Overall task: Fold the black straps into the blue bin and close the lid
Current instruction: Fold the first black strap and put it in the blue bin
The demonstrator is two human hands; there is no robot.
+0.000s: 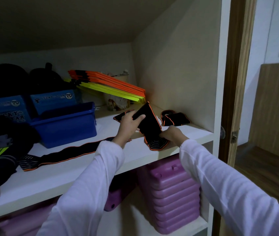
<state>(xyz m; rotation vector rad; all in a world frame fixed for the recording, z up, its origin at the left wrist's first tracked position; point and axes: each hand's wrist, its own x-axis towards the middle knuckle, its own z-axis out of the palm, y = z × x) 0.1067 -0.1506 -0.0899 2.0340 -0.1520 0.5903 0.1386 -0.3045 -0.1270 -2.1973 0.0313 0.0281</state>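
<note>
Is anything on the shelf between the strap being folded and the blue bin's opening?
Nothing visible. The black orange-edged strap, held by the left hand and right hand, sits right of the open blue plastic bin; only bare white shelf lies between.

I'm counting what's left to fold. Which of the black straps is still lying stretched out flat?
The long strap along the shelf's front edge, left of the left hand. The strap in both hands is being folded; the bundle by the wall is already folded.
</note>
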